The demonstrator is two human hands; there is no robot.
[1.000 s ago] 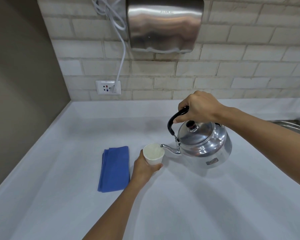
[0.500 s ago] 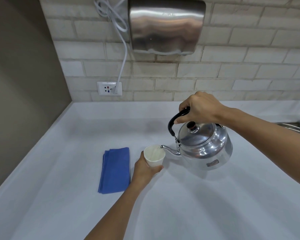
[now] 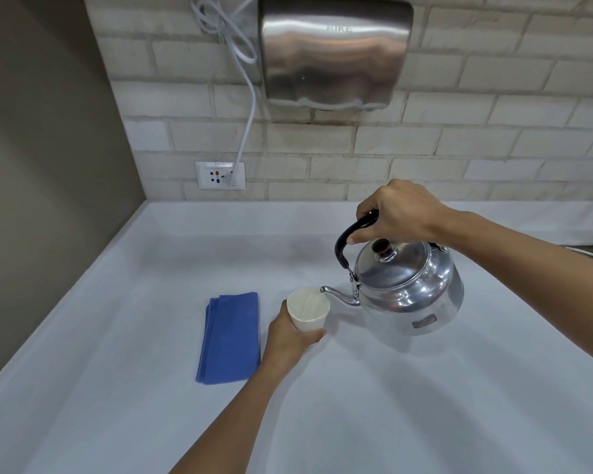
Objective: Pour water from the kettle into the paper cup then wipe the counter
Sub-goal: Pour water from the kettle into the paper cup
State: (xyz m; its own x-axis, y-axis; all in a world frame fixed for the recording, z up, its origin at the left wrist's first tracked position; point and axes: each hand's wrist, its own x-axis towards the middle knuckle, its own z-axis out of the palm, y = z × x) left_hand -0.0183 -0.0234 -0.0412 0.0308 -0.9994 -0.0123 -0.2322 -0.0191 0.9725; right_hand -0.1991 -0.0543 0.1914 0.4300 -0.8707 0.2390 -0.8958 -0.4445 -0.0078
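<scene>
**Steel kettle tipped over a paper cup, mid-pour**

Polished metal catches the light right of centre, where the kettle point(image 3: 408, 289) hangs above the white counter point(image 3: 425, 405), tilted so its thin spout point(image 3: 338, 295) reaches just over the rim of the paper cup point(image 3: 308, 309). A faint stream appears to run into the cup.

That kettle looks heavy with water and slick on its sides, so the black handle point(image 3: 348, 239) arching over the lid is the sensible hold. The right hand point(image 3: 396, 212) has it there, fingers curled tight around the grip, wrist cocked down, forearm entering from the right edge.

The cup is light and thin-walled, likely to buckle if squeezed. The left hand point(image 3: 288, 338) wraps its lower wall loosely from the near side, thumb showing in front, arm rising from the bottom of the frame.

Left of the cup, a folded blue cloth point(image 3: 229, 336) lies flat, soft and easy to gather, untouched for the wiping.
</scene>
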